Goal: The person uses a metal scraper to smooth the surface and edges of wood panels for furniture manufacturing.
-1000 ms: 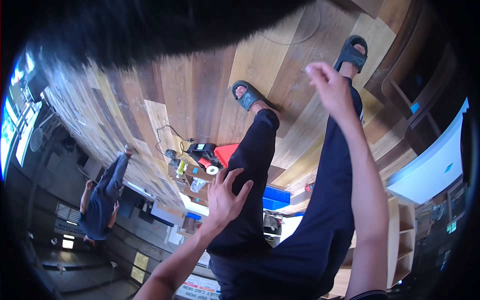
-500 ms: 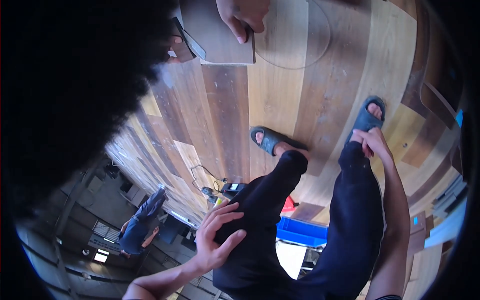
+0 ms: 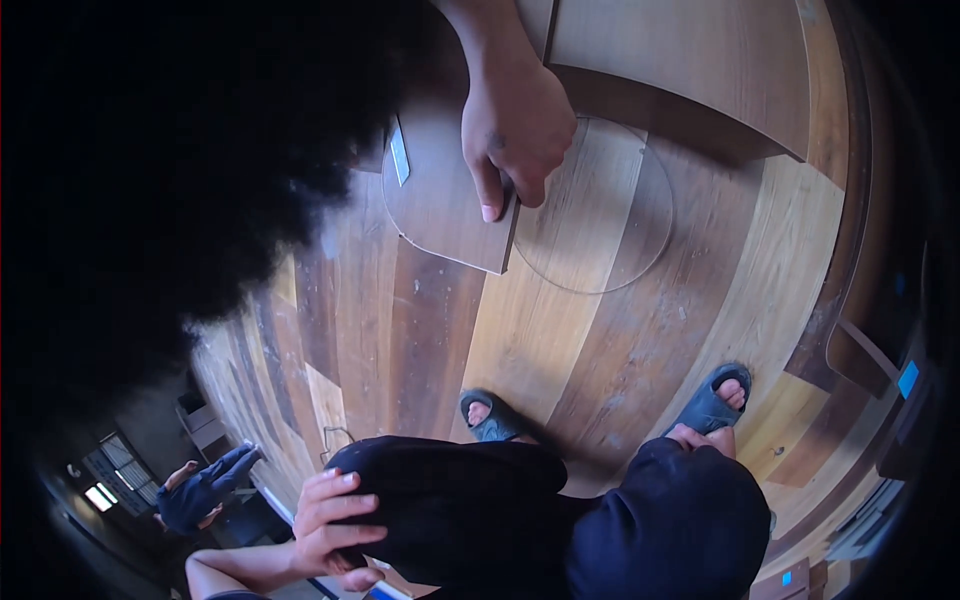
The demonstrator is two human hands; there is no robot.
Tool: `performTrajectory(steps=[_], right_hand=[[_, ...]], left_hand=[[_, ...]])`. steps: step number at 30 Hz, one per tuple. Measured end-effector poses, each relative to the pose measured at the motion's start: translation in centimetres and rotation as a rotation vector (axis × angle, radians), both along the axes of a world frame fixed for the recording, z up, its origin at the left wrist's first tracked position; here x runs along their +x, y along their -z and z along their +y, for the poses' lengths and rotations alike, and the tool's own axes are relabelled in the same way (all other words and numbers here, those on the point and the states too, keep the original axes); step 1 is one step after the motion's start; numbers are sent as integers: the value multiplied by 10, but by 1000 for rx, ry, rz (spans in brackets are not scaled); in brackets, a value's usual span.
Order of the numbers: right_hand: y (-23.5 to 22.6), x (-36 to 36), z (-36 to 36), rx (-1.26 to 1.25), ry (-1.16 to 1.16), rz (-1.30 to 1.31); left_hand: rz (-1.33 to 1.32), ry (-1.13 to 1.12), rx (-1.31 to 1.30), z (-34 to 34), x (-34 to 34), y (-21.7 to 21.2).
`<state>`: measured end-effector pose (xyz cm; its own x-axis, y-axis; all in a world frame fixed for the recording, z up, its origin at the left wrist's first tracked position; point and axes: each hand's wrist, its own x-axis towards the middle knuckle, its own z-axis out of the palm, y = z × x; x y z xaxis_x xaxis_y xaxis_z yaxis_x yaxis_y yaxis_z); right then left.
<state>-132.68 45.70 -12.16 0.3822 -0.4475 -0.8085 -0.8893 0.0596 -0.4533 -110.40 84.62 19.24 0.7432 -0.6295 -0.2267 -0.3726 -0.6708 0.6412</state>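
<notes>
Beyond dark slippers (image 3: pixel 706 411), brown panel (image 3: pixel 446 205).

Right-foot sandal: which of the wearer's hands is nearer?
Right. The right hand, partly hidden, is close by the sandal; the left hand lies against the left trouser leg, farther away.

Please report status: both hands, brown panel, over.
Left hand on trouser leg. Right hand mostly hidden behind knee. Co-worker's hand holds brown panel. Dark shape blocks upper left.
</notes>
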Motion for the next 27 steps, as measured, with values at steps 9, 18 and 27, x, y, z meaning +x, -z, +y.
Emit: performTrajectory(steps=[9,18,27], right_hand=[[-9,33,28,-16,-288,-96],[0,88,25,5,-673,-137],[-7,137,-16,-23,-976,-65]], left_hand=[[-259,39,-181,-64,-32,-20],[-354,-65,-485,-84,-35,-8],[81,-488,-970,-29,29,72]])
